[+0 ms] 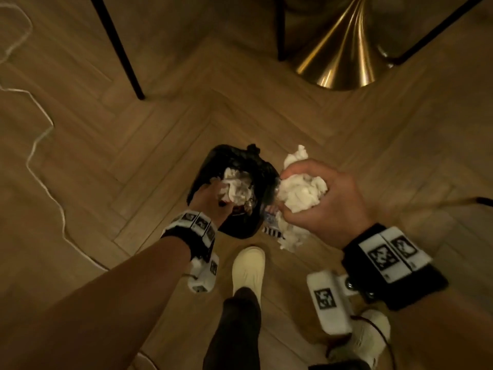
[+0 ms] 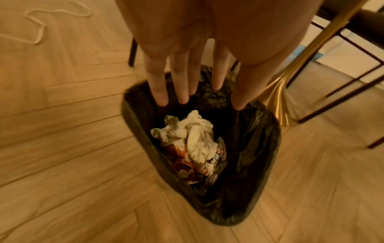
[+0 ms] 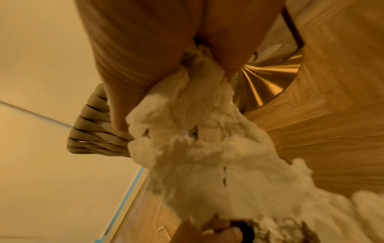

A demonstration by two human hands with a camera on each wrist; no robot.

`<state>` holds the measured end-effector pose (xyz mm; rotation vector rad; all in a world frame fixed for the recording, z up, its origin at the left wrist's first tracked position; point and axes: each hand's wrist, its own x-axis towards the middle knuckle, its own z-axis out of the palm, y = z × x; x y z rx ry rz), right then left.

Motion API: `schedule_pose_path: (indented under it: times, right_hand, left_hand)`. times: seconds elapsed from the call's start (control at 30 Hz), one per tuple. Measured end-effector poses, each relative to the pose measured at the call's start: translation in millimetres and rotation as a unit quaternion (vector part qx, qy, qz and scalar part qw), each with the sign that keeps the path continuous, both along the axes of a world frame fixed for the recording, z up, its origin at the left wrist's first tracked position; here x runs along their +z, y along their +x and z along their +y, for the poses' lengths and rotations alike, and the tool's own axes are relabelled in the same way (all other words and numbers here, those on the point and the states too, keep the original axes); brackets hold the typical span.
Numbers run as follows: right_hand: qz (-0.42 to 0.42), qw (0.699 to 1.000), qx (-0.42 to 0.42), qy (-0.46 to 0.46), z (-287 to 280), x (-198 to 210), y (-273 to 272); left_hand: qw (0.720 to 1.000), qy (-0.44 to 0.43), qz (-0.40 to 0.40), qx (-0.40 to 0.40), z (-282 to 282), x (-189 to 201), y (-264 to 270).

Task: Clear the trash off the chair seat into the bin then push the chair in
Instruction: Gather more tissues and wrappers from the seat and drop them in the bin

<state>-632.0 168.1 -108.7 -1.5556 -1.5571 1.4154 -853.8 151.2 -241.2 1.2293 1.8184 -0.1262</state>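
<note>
A small bin (image 1: 262,166) with a black liner stands on the wood floor just ahead of my feet. Crumpled white tissue and shiny wrappers (image 2: 191,144) lie inside it. My left hand (image 1: 213,193) hangs over the bin's mouth with its fingers (image 2: 160,92) straight and nothing in them. My right hand (image 1: 288,193) grips a big wad of white tissue (image 1: 301,188) just right of the bin, higher up. A printed wrapper (image 1: 272,222) shows under that wad. In the right wrist view the tissue wad (image 3: 207,156) fills the middle.
Thin black chair legs (image 1: 120,49) stand at the far left and far right. A flared gold table base (image 1: 338,57) sits behind the bin. A white cord (image 1: 40,145) snakes over the floor at left. My cream shoe (image 1: 248,268) is right behind the bin.
</note>
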Motion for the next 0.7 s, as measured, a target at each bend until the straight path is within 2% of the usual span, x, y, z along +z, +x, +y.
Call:
schedule_pose_path:
  times: [0.13,0.23,0.3,0.37,0.43,0.47,0.53,0.7]
  right_hand:
    - [0.004,0.999,-0.023,0.025,23.9,-23.7,-51.6]
    - [-0.004,0.999,-0.051,0.015,24.6,-77.6,-86.2]
    - [-0.057,0.997,-0.054,0.016,15.3,-122.2,-101.2]
    - [-0.138,0.989,0.001,-0.051,6.2,-157.9,-108.9]
    - [-0.195,0.964,0.087,-0.161,-5.1,-179.7,-109.5]
    - [-0.186,0.960,0.102,-0.183,-7.9,-183.7,-108.5]
    - [-0.153,0.969,0.100,-0.164,-10.4,-182.0,-104.7]
    - [-0.177,0.969,0.111,-0.134,-8.6,-148.9,-79.8]
  left_hand:
    - [0.998,0.025,-0.018,0.050,-41.6,26.5,-43.0]
    - [0.998,-0.004,-0.010,0.069,-76.8,30.3,-71.5]
    - [0.997,-0.033,-0.006,0.069,-98.4,26.8,-87.3]
    - [0.996,-0.040,0.001,0.077,-118.1,17.4,-101.1]
    - [0.995,-0.042,0.009,0.086,-136.8,14.0,-107.4]
    - [0.994,-0.044,0.007,0.095,-143.8,14.2,-109.0]
    - [0.993,-0.047,0.002,0.106,-152.5,18.4,-108.3]
    - [0.996,-0.037,-0.008,0.087,-149.7,43.5,-92.3]
